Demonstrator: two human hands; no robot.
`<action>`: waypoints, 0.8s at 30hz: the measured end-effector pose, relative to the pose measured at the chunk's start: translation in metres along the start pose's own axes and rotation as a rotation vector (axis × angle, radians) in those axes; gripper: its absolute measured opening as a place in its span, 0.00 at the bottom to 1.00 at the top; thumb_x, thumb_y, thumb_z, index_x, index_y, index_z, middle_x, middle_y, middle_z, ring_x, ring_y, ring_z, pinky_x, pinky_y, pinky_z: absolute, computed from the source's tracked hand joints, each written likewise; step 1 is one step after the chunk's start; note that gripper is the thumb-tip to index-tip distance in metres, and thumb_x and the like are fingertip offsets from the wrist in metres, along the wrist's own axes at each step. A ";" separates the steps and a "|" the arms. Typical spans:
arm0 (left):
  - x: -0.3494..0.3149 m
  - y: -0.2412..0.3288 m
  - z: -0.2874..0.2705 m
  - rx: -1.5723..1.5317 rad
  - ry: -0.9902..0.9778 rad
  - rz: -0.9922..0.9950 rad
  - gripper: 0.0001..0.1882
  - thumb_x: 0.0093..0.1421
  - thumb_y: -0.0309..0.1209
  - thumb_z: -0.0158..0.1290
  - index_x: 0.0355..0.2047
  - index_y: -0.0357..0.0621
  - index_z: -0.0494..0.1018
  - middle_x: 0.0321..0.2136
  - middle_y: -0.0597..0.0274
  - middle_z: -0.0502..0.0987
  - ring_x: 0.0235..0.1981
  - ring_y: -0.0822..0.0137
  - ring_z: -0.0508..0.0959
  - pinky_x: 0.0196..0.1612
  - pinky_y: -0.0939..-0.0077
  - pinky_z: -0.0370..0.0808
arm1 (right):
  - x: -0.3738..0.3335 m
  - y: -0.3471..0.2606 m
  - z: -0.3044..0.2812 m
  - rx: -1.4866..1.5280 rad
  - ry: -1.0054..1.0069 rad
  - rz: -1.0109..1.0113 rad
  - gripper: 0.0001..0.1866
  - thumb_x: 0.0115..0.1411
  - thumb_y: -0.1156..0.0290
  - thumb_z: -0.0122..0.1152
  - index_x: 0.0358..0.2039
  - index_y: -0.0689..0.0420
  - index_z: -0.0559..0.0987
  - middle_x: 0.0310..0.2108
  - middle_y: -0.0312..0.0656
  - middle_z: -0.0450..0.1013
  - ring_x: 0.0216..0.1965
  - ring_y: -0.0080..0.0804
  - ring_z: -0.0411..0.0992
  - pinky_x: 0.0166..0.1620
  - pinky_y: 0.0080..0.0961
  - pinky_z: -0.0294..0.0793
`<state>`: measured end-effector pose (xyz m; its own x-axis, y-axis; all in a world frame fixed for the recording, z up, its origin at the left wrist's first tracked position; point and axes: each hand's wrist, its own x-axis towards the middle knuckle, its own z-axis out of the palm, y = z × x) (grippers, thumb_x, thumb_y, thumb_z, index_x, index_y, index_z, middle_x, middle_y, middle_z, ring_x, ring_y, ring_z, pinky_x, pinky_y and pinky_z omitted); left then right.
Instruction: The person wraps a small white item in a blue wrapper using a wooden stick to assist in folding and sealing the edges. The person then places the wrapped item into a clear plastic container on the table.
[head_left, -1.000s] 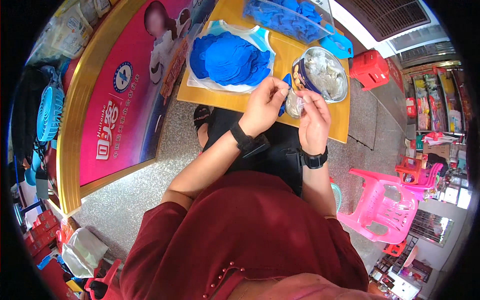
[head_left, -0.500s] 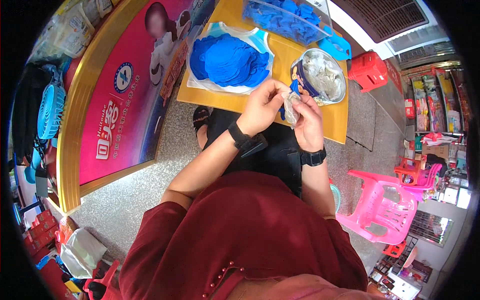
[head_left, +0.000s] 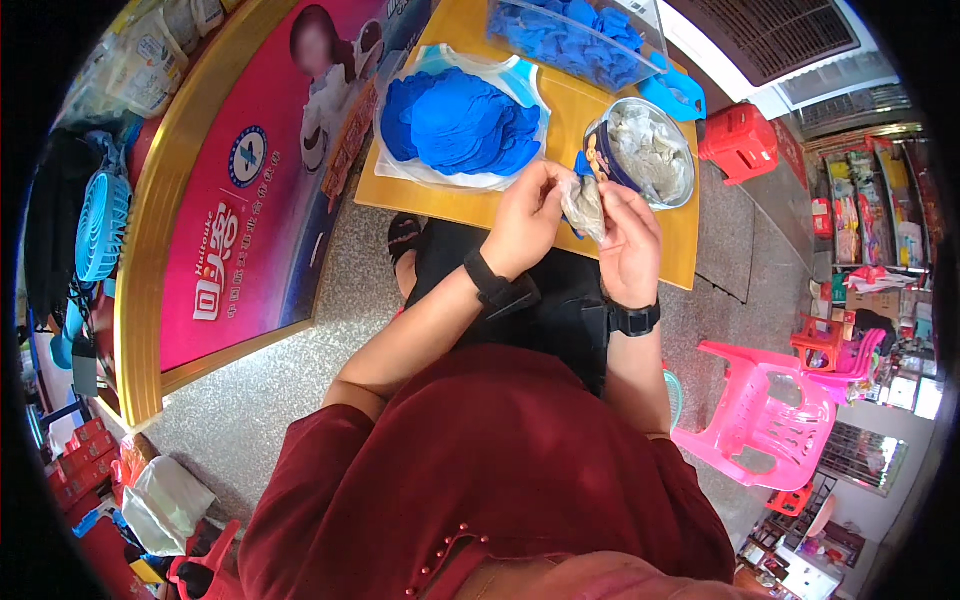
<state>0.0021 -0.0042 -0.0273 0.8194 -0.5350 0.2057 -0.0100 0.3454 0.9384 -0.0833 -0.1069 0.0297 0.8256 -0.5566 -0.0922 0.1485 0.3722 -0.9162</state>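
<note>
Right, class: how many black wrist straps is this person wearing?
2: the left strap, circling the wrist by the left hand, and the right strap, by the right hand.

From your head, the fisheye faces down past your shirt (head_left: 500,440) to your left hand (head_left: 527,225), right hand (head_left: 632,245) and the nearby bench (head_left: 672,245).

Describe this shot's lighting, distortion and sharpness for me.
Head view: the gold frame bows outward with fisheye bend; head view: the floor beside it is brightly lit; head view: the pale filmy piece between the fingers shows little fine detail.
</note>
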 end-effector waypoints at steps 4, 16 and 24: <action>0.000 0.002 -0.001 -0.148 -0.044 -0.012 0.06 0.65 0.19 0.45 0.39 0.39 0.70 0.33 0.67 0.74 0.35 0.78 0.74 0.38 0.81 0.72 | 0.003 0.006 -0.010 -0.040 -0.119 0.067 0.07 0.64 0.74 0.54 0.41 0.63 0.74 0.37 0.40 0.74 0.36 0.25 0.75 0.35 0.25 0.79; -0.004 -0.011 0.002 0.047 -0.045 0.001 0.06 0.66 0.19 0.43 0.41 0.38 0.69 0.35 0.65 0.74 0.36 0.77 0.74 0.40 0.81 0.72 | 0.011 0.013 -0.010 -0.365 0.068 -0.013 0.04 0.61 0.74 0.58 0.33 0.61 0.75 0.28 0.37 0.74 0.25 0.22 0.74 0.22 0.17 0.75; 0.005 -0.001 -0.007 -0.271 0.032 -0.323 0.06 0.68 0.28 0.45 0.42 0.41 0.69 0.31 0.68 0.75 0.31 0.78 0.73 0.34 0.82 0.71 | -0.004 0.004 0.000 -0.327 -0.140 -0.076 0.18 0.57 0.73 0.65 0.47 0.61 0.73 0.38 0.39 0.72 0.38 0.24 0.71 0.39 0.22 0.75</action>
<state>0.0098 -0.0019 -0.0293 0.7734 -0.6260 -0.0997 0.3978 0.3569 0.8452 -0.0857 -0.1034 0.0259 0.8889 -0.4579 0.0149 0.0494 0.0636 -0.9968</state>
